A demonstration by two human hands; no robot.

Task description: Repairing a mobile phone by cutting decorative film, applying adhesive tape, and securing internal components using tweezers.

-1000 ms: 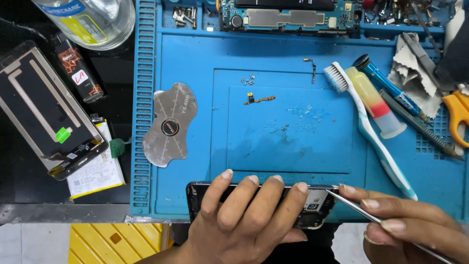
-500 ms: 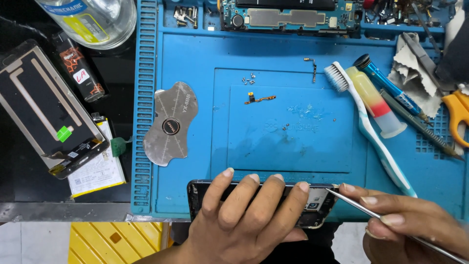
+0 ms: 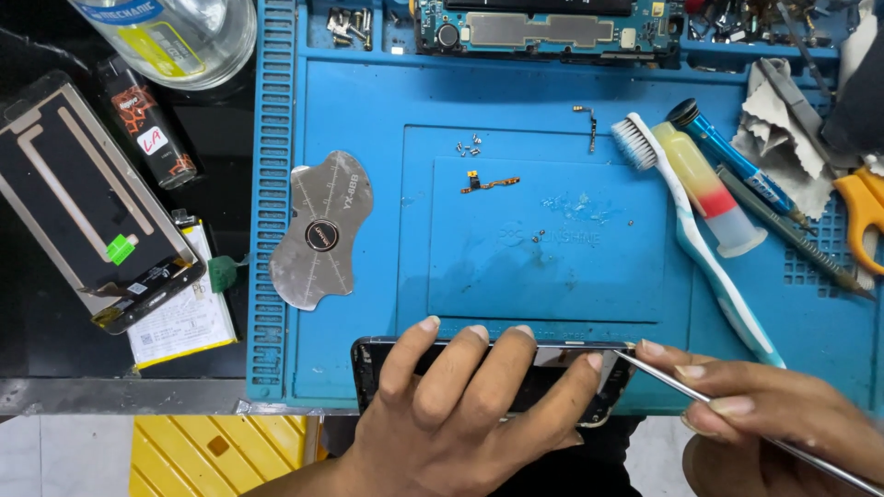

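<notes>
My left hand lies over a dark phone frame at the near edge of the blue work mat, fingers spread across it and pressing it down. Thin metal tweezers are pinched in my right hand. Their tips touch the phone frame's upper right corner. Most of the phone is hidden under my left hand.
On the mat lie a thin metal pry plate, tiny screws, a small flex cable, a toothbrush, a glue tube, a blue pen tool and a circuit board. A phone screen, a battery and a bottle sit left.
The tweezers' tips have crept a little left along the phone's top edge. My left hand stays in place.
</notes>
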